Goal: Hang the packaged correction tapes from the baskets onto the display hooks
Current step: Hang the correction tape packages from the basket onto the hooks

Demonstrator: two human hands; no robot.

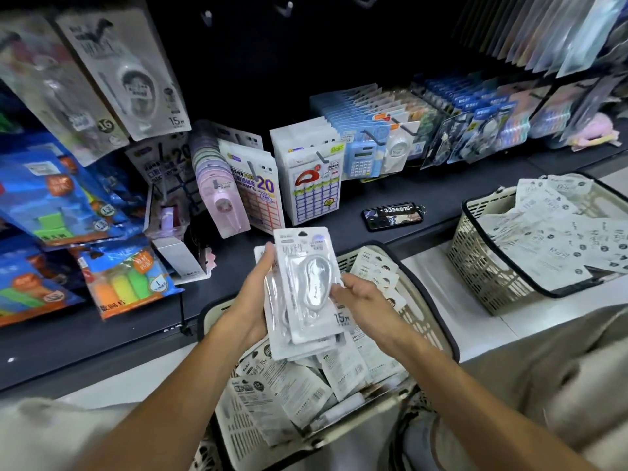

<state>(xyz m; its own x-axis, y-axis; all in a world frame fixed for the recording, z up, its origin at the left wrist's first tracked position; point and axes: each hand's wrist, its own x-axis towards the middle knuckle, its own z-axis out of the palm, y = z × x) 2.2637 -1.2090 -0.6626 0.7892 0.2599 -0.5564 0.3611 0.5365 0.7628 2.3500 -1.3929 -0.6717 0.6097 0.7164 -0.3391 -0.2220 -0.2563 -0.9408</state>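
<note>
1. Fingers of left hand (253, 294) curled round left edge of a stack of white plastic-and-card correction tape blister packs (306, 294), thumb on the front top corner; right hand (353, 295) pinches the right edge of the front pack, fingertips on the clear bubble side
2. Stack is held upright over the near beige slotted plastic basket (428, 321), which sits in front of the person and holds many more loose packs lying flat
3. Second beige slotted basket with black rim (475, 263), right, well apart, also full of the same white packs
4. Empty metal display hooks (287, 8) on the dark back panel above; one matching pack hangs upper left
5. Handling guess: packs light, card backs stiff, film fronts slick so a fanned stack may slide; bubble may dent if squeezed
6. Best hold looks like flat card edges below the hang hole at top, keeping the hole clear for the hook
7. Black phone with number tag (394, 215) lies on the dark shelf ledge
</note>
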